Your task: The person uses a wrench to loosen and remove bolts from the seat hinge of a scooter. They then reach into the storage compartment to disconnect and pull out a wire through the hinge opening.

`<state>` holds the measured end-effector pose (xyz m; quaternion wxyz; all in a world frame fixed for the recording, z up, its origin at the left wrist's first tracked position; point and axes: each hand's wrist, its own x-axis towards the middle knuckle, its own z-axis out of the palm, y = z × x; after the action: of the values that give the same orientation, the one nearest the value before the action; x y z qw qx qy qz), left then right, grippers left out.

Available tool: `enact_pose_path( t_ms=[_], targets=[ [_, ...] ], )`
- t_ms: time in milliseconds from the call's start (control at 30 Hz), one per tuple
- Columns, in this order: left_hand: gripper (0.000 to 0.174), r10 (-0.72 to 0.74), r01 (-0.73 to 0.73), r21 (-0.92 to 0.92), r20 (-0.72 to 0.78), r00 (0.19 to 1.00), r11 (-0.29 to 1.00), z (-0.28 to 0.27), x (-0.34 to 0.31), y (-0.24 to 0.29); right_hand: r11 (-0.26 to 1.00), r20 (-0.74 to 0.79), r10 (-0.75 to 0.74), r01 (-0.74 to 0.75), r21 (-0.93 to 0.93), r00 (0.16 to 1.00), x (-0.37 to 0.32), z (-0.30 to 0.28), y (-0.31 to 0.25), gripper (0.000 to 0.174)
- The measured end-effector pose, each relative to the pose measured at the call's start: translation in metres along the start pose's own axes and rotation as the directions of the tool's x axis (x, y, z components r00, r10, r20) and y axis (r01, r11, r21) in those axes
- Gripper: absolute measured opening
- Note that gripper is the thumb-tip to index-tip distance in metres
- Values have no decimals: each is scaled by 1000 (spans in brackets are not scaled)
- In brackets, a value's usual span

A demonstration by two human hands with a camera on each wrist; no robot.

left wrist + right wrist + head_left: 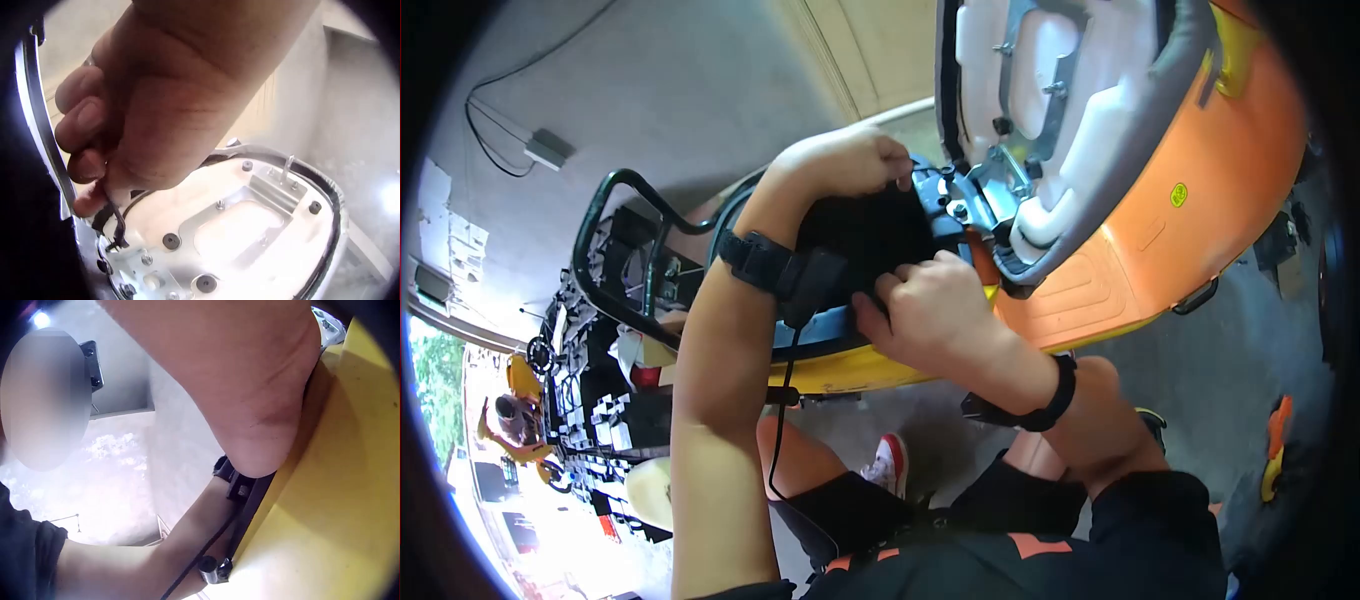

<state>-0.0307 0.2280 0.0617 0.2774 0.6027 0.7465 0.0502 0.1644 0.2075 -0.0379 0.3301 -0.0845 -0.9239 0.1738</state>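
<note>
A scooter's seat (1050, 100) stands raised on its hinge, its pale underside with metal brackets facing me. Below it, the black storage bin (865, 235) lies in the scooter's body. My left hand (845, 165) is over the bin's far edge near the hinge (140, 275). In the left wrist view its thumb and fingertip pinch a thin dark strip (119, 226) beside the hinge. At the near edge of the bin, my right hand (935, 310) grips the rim with curled fingers. Those fingertips are hidden in the right wrist view, where yellow bodywork (331, 475) lies alongside.
A black tubular rail (585, 240) curves at the scooter's left end. Its orange floor panel (1090, 285) is at the right. A cable (785, 420) hangs from my left wrist. Behind, a wall carries a small box (547, 150). Stacked dark parts (600, 400) stand at the left.
</note>
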Motion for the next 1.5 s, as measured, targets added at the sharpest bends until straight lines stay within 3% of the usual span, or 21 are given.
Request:
enact_pose_path(
  t_ms=[100,167,233,400,500,567,633,833,900,933,967,1033,1067,1100,1133,1267,1300,1367,1433,1500],
  targets=[
    [23,104,-101,42,-84,991,994,11,12,-19,999,58,-5,8,-43,998,7,-2,-2,28],
    [21,235,-196,176,-241,942,965,19,12,-25,999,113,1,3,-36,994,14,-4,-5,26],
    [19,217,-179,164,-260,941,970,23,16,-27,1000,155,-17,20,-20,988,20,-3,-2,25],
    [23,328,-211,342,-334,883,916,28,22,-30,998,242,-62,60,14,968,24,-5,1,23],
    [16,395,-202,442,-403,826,874,39,35,-38,995,222,-80,91,-36,972,18,-4,2,23],
    [24,437,-226,458,-431,790,859,44,40,-40,996,154,-55,66,-64,987,14,-2,0,25],
    [24,424,-194,463,-468,775,865,48,39,-39,995,133,-49,61,-85,990,12,-2,-2,25],
    [26,565,-188,613,-507,651,768,36,35,-34,992,51,-3,9,-123,999,6,2,-5,29],
    [24,549,-161,570,-617,564,806,25,33,-32,994,64,28,-22,-103,998,5,1,-7,29],
    [18,502,-183,501,-631,591,846,19,28,-33,995,46,45,-41,-93,998,4,2,-8,29],
    [14,384,-240,300,-701,602,923,21,24,-30,996,25,21,-19,-92,999,4,2,-7,29],
    [19,248,-281,47,-620,744,959,20,19,-30,996,-7,11,-11,-88,1000,3,4,-6,29],
    [19,256,-282,55,-610,750,958,19,17,-28,995,-7,4,-5,-95,1000,3,4,-6,29],
    [22,168,-199,-28,-428,888,980,18,16,-27,995,-7,-4,3,-104,1000,3,4,-5,29],
    [26,72,-94,-92,-221,973,991,19,14,-24,995,-12,3,-4,-101,1000,3,4,-5,29],
    [27,-88,49,-194,-197,976,980,27,8,2,995,-12,-8,7,-99,1000,3,6,-3,27],
    [27,-89,51,-195,-193,977,980,29,9,-1,995,-12,-12,10,-98,1000,2,6,-3,27],
    [27,63,-52,52,-259,964,997,28,11,-6,995,14,2,0,-97,1000,2,5,-3,31],
    [27,24,-14,39,-252,967,999,26,9,-7,995,37,10,-6,-100,999,3,5,-3,35],
    [27,-16,22,24,-251,968,999,24,9,-10,996,-3,-5,5,-89,1000,3,5,-3,26]
  ],
)
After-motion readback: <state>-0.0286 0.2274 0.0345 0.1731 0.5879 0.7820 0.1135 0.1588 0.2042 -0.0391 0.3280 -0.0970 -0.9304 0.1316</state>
